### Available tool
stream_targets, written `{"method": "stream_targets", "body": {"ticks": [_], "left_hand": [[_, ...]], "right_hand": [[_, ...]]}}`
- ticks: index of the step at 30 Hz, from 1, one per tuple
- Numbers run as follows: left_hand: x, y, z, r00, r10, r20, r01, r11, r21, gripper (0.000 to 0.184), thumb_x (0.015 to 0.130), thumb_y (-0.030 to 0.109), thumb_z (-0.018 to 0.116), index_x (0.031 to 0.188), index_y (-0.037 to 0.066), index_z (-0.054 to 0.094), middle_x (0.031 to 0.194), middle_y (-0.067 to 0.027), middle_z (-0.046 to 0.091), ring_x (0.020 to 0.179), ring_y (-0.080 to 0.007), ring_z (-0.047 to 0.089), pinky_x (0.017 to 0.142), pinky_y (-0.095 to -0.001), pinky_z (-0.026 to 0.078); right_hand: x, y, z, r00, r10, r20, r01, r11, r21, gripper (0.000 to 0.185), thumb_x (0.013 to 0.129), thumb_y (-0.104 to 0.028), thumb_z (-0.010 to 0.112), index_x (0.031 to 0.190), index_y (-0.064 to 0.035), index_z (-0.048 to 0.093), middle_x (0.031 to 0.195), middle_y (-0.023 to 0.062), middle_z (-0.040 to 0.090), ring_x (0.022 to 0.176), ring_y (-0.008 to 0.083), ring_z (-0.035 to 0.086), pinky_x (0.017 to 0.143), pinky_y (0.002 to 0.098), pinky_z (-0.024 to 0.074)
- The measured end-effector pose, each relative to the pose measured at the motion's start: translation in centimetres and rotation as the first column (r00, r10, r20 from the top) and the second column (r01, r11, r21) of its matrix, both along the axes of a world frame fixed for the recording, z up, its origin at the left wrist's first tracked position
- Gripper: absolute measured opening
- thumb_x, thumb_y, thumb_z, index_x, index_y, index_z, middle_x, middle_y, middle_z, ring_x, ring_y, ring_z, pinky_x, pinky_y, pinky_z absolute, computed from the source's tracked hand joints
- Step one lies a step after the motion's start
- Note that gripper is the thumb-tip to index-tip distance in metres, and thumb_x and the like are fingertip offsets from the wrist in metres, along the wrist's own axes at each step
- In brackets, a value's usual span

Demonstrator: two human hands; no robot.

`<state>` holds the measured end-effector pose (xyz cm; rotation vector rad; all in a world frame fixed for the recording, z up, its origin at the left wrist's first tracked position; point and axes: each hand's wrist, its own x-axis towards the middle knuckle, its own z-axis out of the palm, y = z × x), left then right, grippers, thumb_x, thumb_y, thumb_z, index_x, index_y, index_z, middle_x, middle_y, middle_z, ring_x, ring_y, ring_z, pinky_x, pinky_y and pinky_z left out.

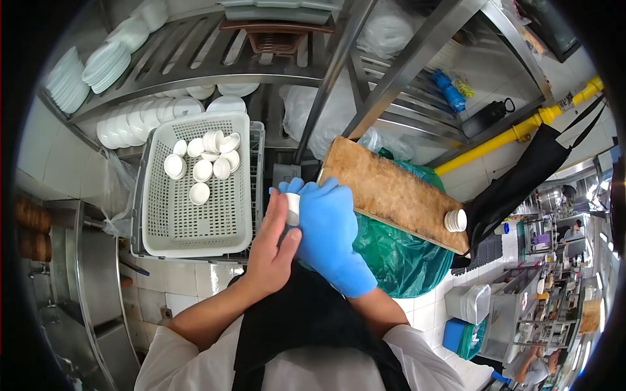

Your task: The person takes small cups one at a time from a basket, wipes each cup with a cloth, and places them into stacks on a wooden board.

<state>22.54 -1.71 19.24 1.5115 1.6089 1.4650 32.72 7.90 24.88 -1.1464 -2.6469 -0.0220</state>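
Small white bowls are held between my two hands, seen edge-on. My left hand (pixel 273 251), bare, presses against their left side with its fingers raised. My right hand (pixel 324 231) wears a blue glove and closes round them from the right. Left of my hands, a light perforated basket (pixel 195 233) holds several small white bowls (pixel 199 193), some stacked, some lying singly. To the right, a worn wooden board (pixel 385 189) lies tilted over a green bag (pixel 398 260), and a short stack of small white bowls (pixel 455 220) stands at its far right end.
White plates (pixel 107 65) fill a metal shelf (pixel 189 62) behind the basket. A yellow pipe (pixel 521 127) and a black apron (pixel 521 176) are on the right. A metal sink (pixel 72 319) is at the left. Co-workers (pixel 538 365) appear at the far right.
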Motion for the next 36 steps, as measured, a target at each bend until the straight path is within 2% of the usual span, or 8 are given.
{"method": "stream_targets", "body": {"ticks": [5,17,21,25,27,29,31,36], "left_hand": [[-1.4,1.4,0.6,0.787,0.012,0.617,0.169,0.957,-0.235,0.059,0.103,0.023,0.053,0.149,-0.006,0.030,0.124,-0.0078,0.059,0.110,-0.0112,0.055,0.097,-0.0274,0.044],[-1.8,4.2,-0.8,0.250,0.170,0.953,0.622,0.726,-0.293,0.059,0.102,0.055,0.036,0.123,0.004,0.059,0.105,-0.0125,0.069,0.091,-0.0225,0.070,0.079,-0.0368,0.057],[-0.7,3.8,-0.5,0.415,0.152,0.897,0.708,0.565,-0.423,0.062,0.102,0.055,0.035,0.117,0.001,0.062,0.100,-0.0142,0.070,0.085,-0.0208,0.070,0.075,-0.0324,0.056],[-1.7,2.4,-2.0,0.602,-0.025,0.798,0.674,0.552,-0.491,0.050,0.102,0.045,0.044,0.113,0.000,0.064,0.099,-0.0124,0.070,0.084,-0.0188,0.070,0.074,-0.0290,0.055],[-2.2,1.6,-2.6,0.630,-0.002,0.777,0.620,0.603,-0.501,0.043,0.102,0.039,0.049,0.112,0.000,0.065,0.099,-0.0111,0.070,0.084,-0.0176,0.069,0.074,-0.0281,0.055],[-2.7,1.0,-3.5,0.644,0.051,0.764,0.560,0.649,-0.515,0.038,0.100,0.034,0.054,0.112,0.000,0.065,0.098,-0.0100,0.070,0.083,-0.0166,0.069,0.075,-0.0277,0.054],[-2.6,0.7,-3.6,0.654,0.067,0.753,0.529,0.671,-0.520,0.036,0.101,0.032,0.054,0.113,0.000,0.065,0.098,-0.0093,0.070,0.083,-0.0156,0.068,0.075,-0.0273,0.054],[-1.5,0.5,-3.4,0.758,-0.018,0.652,0.488,0.679,-0.549,0.032,0.100,0.027,0.055,0.115,0.001,0.064,0.099,-0.0086,0.070,0.084,-0.0145,0.067,0.075,-0.0269,0.053]], "right_hand": [[-0.1,-1.8,1.2,0.994,0.029,0.102,-0.036,0.997,0.068,0.045,0.070,-0.014,0.065,0.107,0.0076,0.052,0.090,0.0193,0.053,0.079,0.0282,0.051,0.065,0.0355,0.0427],[2.3,-1.7,4.0,0.948,0.122,0.295,-0.214,0.928,0.305,0.028,0.073,-0.016,0.062,0.092,0.0042,0.055,0.077,0.0166,0.051,0.073,0.0253,0.049,0.065,0.0359,0.0398],[5.4,-1.6,0.0,0.991,-0.115,-0.073,0.120,0.990,0.075,0.025,0.072,-0.019,0.066,0.084,-0.0004,0.054,0.080,0.0147,0.047,0.073,0.0270,0.048,0.059,0.0377,0.0404],[11.5,-0.8,2.5,0.963,-0.257,0.079,0.253,0.966,0.052,0.033,0.067,-0.022,0.072,0.090,-0.0026,0.059,0.079,0.0088,0.050,0.081,0.0253,0.048,0.063,0.0348,0.0430],[14.8,1.0,-0.5,0.766,-0.439,-0.470,0.436,0.892,-0.122,0.037,0.066,-0.022,0.075,0.094,-0.0042,0.062,0.077,0.0056,0.052,0.082,0.0225,0.049,0.068,0.0345,0.0427],[17.3,2.8,-0.2,0.788,-0.385,-0.481,0.528,0.825,0.203,0.029,0.072,-0.020,0.073,0.093,-0.0055,0.060,0.077,0.0053,0.053,0.076,0.0209,0.051,0.068,0.0357,0.0424],[19.8,4.3,2.5,0.840,-0.520,0.156,0.331,0.719,0.611,0.022,0.075,-0.015,0.071,0.091,-0.0066,0.057,0.077,0.0058,0.053,0.071,0.0221,0.053,0.068,0.0374,0.0428],[24.8,8.8,-3.8,0.619,-0.677,0.399,0.445,0.721,0.532,0.025,0.072,-0.012,0.069,0.094,-0.0056,0.059,0.081,0.0077,0.056,0.071,0.0272,0.056,0.071,0.0390,0.0442]]}}
